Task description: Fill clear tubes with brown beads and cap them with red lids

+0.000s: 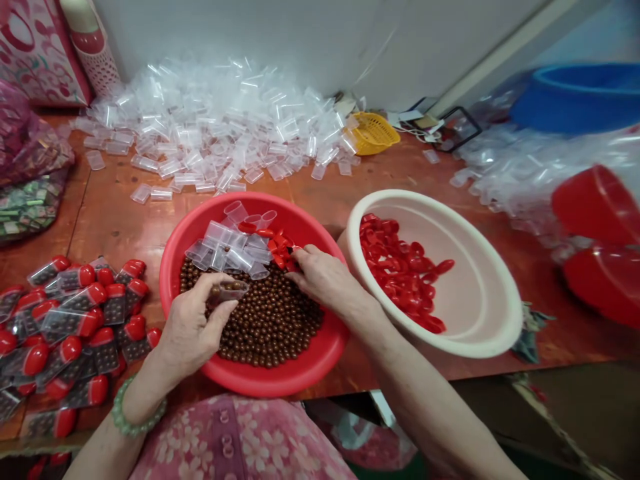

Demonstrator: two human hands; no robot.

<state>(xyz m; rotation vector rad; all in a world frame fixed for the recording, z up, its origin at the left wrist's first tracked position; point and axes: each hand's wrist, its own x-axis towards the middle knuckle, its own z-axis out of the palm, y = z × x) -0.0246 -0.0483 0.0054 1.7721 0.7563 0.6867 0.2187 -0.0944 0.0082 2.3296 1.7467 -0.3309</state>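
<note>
Between the thumb and fingers of my left hand is a small clear plastic container, tilted, with some brown balls in it. It hovers over the brown balls that fill the lower part of a red basin. My right hand reaches into the basin's right side, fingers bent at a small heap of red caps. Whether a cap is pinched there is hidden by the hand. Empty clear containers lie on the balls at the basin's far side.
A cream basin with more red caps stands at the right. Filled, red-capped containers lie at the left. Behind is a big pile of clear containers beside a yellow basket. Red bowls and a blue tub are far right.
</note>
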